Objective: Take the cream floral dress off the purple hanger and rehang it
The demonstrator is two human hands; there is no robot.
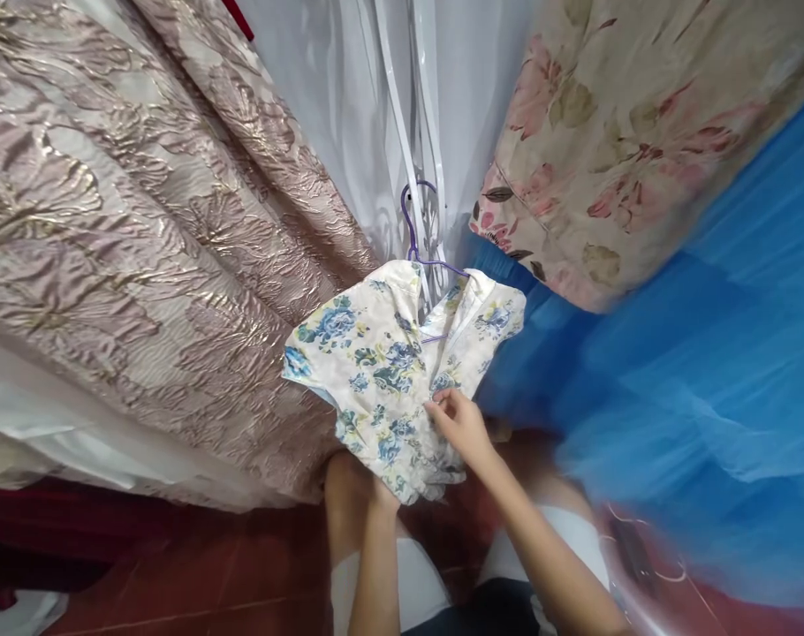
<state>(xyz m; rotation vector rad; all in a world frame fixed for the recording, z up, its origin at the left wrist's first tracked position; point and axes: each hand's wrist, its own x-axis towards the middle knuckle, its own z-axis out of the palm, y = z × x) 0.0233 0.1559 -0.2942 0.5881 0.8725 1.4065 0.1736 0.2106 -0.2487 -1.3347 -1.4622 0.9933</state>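
Observation:
A white short-sleeved blouse (382, 371) with blue flowers hangs on a thin purple hanger (412, 234), its neckline open in a V. At the lower end of that opening, my right hand (460, 426) pinches the front edge between thumb and fingertips. My left hand (383, 500) reaches up at the blouse's lower left part, and the cloth hides its fingers, so their grip does not show. Two white straps (395, 115) hang down behind the hanger's hook.
Pink and gold brocade cloth (143, 221) hangs on the left. To the right are a beige flowered garment (614, 150) and blue tulle (700, 380). White fabric (322, 71) hangs behind. My knees are over the red tiled floor (243, 574), and a dark object with a cable (633, 552) lies at lower right.

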